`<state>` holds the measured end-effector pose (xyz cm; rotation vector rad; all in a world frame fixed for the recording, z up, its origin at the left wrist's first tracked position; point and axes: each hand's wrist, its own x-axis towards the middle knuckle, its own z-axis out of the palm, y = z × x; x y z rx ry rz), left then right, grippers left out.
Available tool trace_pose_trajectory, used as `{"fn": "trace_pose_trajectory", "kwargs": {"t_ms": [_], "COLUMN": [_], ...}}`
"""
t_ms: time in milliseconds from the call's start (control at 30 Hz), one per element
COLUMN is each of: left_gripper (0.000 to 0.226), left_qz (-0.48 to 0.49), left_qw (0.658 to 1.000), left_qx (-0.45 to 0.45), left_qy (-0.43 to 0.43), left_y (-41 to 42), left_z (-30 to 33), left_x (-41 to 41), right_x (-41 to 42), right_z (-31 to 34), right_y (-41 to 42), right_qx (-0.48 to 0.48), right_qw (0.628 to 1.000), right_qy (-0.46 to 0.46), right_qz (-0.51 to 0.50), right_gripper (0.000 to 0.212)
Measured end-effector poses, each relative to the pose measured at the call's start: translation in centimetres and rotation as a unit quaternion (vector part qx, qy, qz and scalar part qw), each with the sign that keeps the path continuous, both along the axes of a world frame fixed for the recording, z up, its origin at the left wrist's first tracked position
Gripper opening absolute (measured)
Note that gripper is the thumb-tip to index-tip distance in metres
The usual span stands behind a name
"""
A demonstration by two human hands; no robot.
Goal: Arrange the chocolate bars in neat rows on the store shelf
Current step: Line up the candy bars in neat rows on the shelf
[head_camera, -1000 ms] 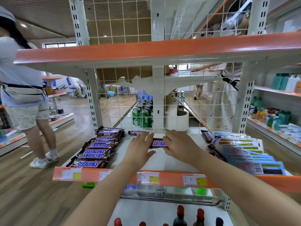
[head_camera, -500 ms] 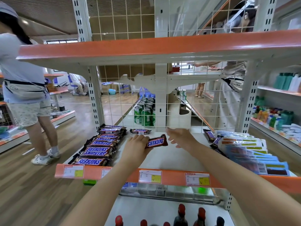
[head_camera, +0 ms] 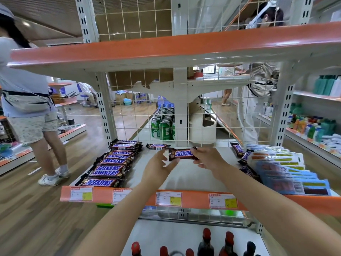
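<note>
I have one brown-wrapped Snickers chocolate bar with a blue logo [head_camera: 183, 154] lifted just above the white metal shelf deck [head_camera: 186, 174], near the middle of the frame. My right hand [head_camera: 208, 158] pinches its right end, thumb on top and fingers curled beneath. My left hand [head_camera: 159, 166] is under the left end with the fingers loosely spread, cupping more than clamping; I cannot tell whether the fingertips actually press the wrapper.

To the left of the frame runs the finished column of Snickers bars [head_camera: 112, 163], lying crosswise, overlapping one another from the orange price rail [head_camera: 166, 197] back towards the white wire grid backing [head_camera: 203, 115]. A single loose Snickers bar [head_camera: 158, 146] lies at the back, just beside the top of that column, and looks to me like the start of a second row. More stray dark bars [head_camera: 238, 149] sit at the right, next to and partly tucked under the stack of blue and orange flat packets [head_camera: 287, 170].

To place this one well, I judge I should keep the bar level, logo up, and turn it parallel to the loose bar at the back. Then I set it down just in front of that bar, ends lined up with it, leaving a narrow lane beside the finished column. Letting go with my right hand first and nudging with my left palm should square it without crumpling the wrapper.
</note>
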<state>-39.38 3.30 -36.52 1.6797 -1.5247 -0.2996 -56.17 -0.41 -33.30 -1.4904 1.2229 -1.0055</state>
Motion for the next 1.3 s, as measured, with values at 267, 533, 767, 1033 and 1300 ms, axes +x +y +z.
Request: {"fn": "trace_pose_trajectory", "kwargs": {"t_ms": [267,533,767,1033,1300], "left_gripper": [0.026,0.027,0.021,0.028,0.019], "left_qz": [-0.029,-0.031,-0.019,0.044,0.081], "left_qw": [0.955,0.955,0.949,0.967,0.97], "left_qx": [0.068,0.115,0.24,0.233,0.205], "left_qy": [0.288,0.272,0.203,0.096,-0.103], "left_y": [-1.1,-3.4,-7.4,-13.4,-17.6], "left_z": [1.0,0.6,1.0,-1.2,-1.8], "left_x": [-1.5,-1.8,-1.6,-0.8,0.1], "right_x": [-0.5,-0.9,-0.3,1.8,3.4], "right_z": [-0.4,-1.0,-1.7,-3.8,-5.4], "right_y": [-1.3,-4.1,-8.0,-13.0,-16.2], "right_qx": [0.052,0.079,0.098,0.032,-0.119], "right_qw": [0.998,0.997,0.993,0.977,0.932], "right_qy": [-0.023,0.01,0.066,0.211,0.343], "right_qz": [0.012,-0.001,-0.012,-0.019,0.0], "right_gripper": [0.019,0.015,0.02,0.019,0.028]}}
